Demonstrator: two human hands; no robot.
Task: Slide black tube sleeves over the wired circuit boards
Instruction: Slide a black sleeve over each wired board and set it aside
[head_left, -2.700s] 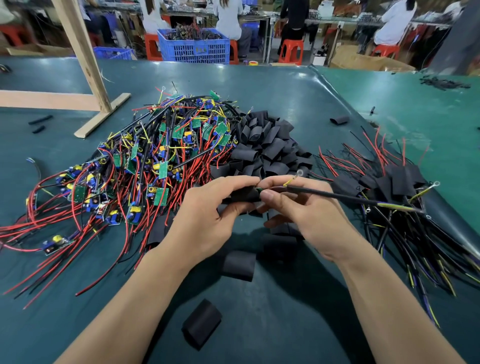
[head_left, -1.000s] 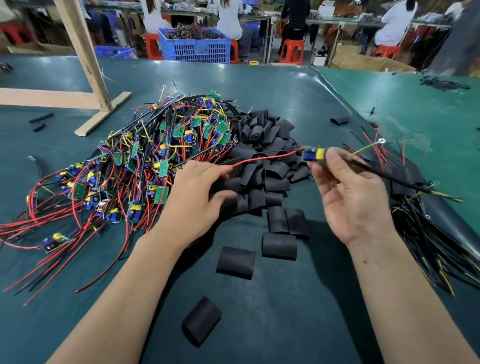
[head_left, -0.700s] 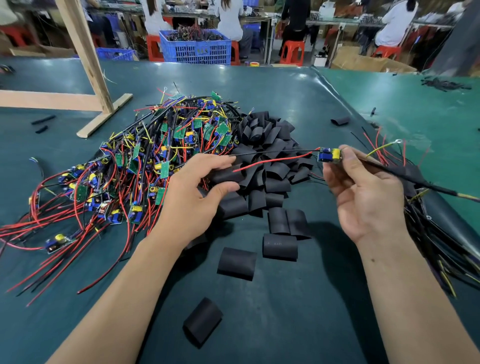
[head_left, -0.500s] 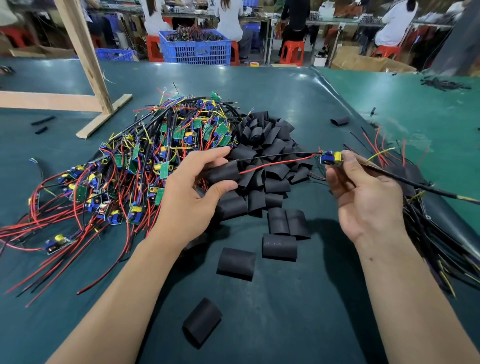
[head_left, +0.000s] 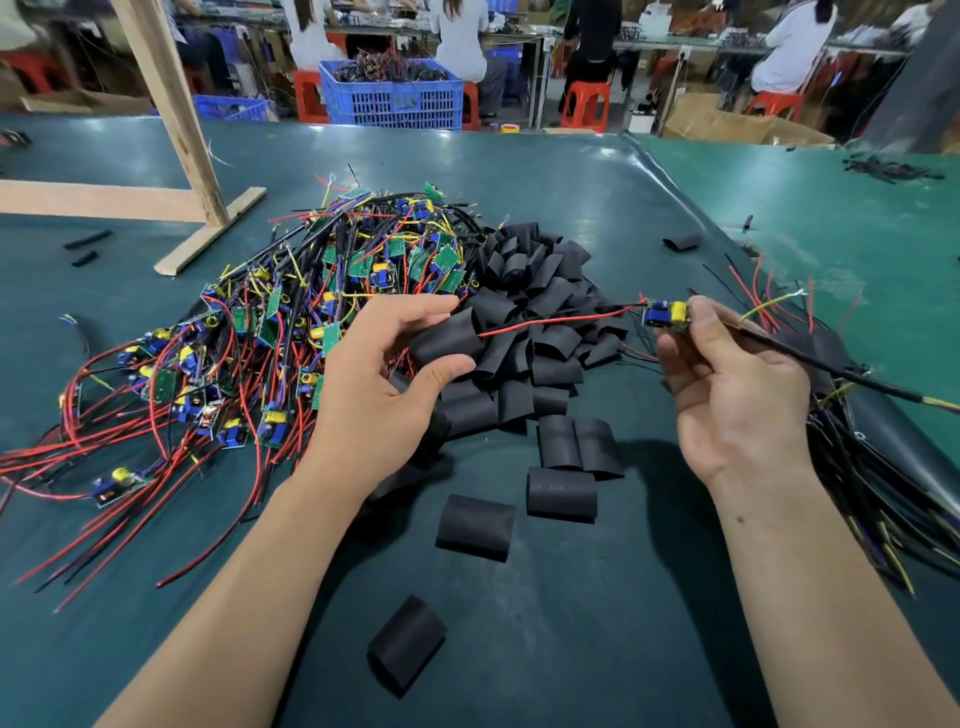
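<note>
Item in hand: one wired circuit board (head_left: 666, 315), blue and yellow parts, pinched in the right hand (head_left: 737, 395) at centre right above the table (head_left: 571, 623); its red lead (head_left: 550, 323) runs left into a black tube sleeve (head_left: 451, 338) gripped between thumb and fingers of the left hand (head_left: 382, 384). Sleeve sits on the lead only, well apart from the board; board not yet covered. Stock awaiting work: large tangle of unsleeved boards (head_left: 291, 332) with red, black and yellow wires, left and far centre. Sleeve supply: heap of loose sleeves (head_left: 535, 312) at centre, several singles (head_left: 475, 526) strewn nearer. Judged finished: smaller bundle of sleeved boards (head_left: 831, 358) at right. Task judged early; most stock remains.
</note>
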